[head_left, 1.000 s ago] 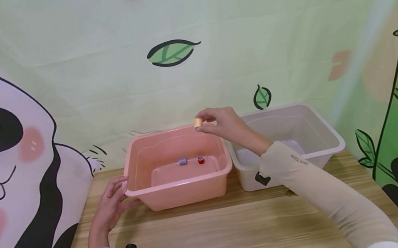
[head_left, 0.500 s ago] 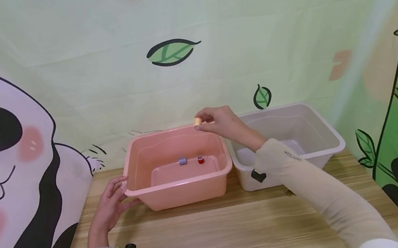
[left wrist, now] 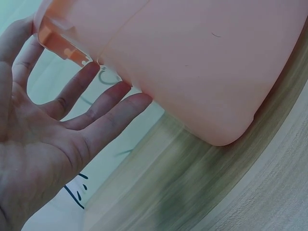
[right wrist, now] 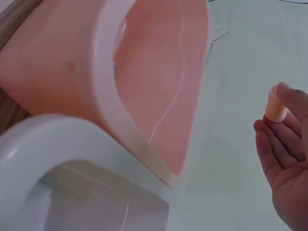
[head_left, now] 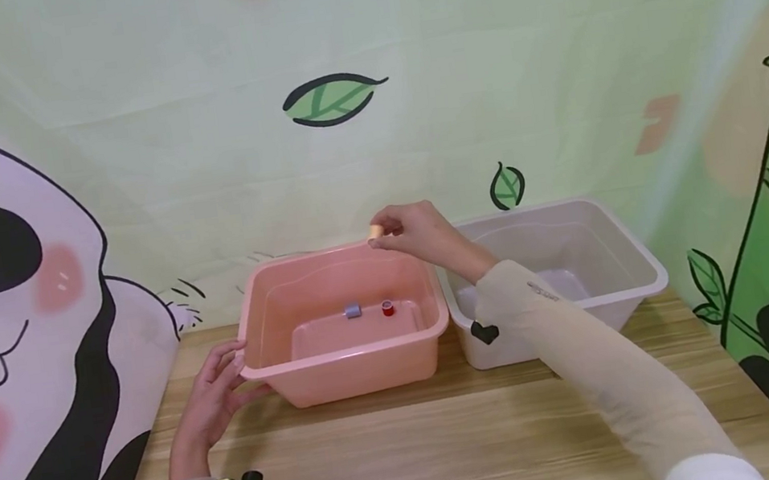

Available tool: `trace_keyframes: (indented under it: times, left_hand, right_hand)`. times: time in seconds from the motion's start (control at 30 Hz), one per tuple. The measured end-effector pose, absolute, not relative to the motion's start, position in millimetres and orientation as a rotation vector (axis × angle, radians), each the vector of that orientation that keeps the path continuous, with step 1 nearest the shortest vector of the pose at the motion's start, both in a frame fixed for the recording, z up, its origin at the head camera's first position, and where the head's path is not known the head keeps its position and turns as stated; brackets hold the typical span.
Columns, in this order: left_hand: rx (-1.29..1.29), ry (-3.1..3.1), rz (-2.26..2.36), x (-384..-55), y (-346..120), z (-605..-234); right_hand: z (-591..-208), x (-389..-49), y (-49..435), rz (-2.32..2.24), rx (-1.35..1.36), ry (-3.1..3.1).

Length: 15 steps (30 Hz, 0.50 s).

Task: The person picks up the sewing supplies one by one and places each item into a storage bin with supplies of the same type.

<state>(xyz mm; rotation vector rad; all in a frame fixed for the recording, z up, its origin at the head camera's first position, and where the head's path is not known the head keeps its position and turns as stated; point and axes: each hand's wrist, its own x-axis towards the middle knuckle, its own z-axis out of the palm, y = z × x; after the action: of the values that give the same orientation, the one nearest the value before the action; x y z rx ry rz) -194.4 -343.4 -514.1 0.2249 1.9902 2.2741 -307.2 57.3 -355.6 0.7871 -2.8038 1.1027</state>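
Note:
In the head view my right hand (head_left: 423, 233) pinches a small pale-orange cylinder (head_left: 375, 233) above the far rim of the pink tub (head_left: 366, 374). The right wrist view shows that orange cylinder (right wrist: 275, 107) between thumb and fingertips, apart from the tub. A small blue cylinder (head_left: 353, 311) and a small red one (head_left: 388, 309) with a pale end lie on the tub's floor. At the tub's left end, my left hand (head_left: 210, 401) touches the rim. In the left wrist view its fingers are spread and extended, fingertips against the pink wall (left wrist: 192, 62).
A light grey tub (head_left: 625, 293) stands close against the pink one's right side. Both rest on a wood-grain table (head_left: 384, 459). Directly behind them hangs a green cloth (head_left: 201, 175) printed with pandas and leaves.
My right hand, still pinching the orange cylinder, has drifted slightly left and up in the head view, its forearm following. The left hand and both tubs stay where they were.

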Motion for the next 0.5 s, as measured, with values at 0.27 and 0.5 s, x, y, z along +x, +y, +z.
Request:
trace_keyframes:
  times: [0.27, 0.5]
  left_hand:
    - [0.22, 1.99, 2.264, -195, -344, -514]
    - [0.235, 1.988, 2.261, -194, -344, -513]
  right_hand:
    - [-361, -319, 52, 0.966, 0.835, -2.899]
    - [-362, -329, 55, 0.938, 0.834, -2.932]
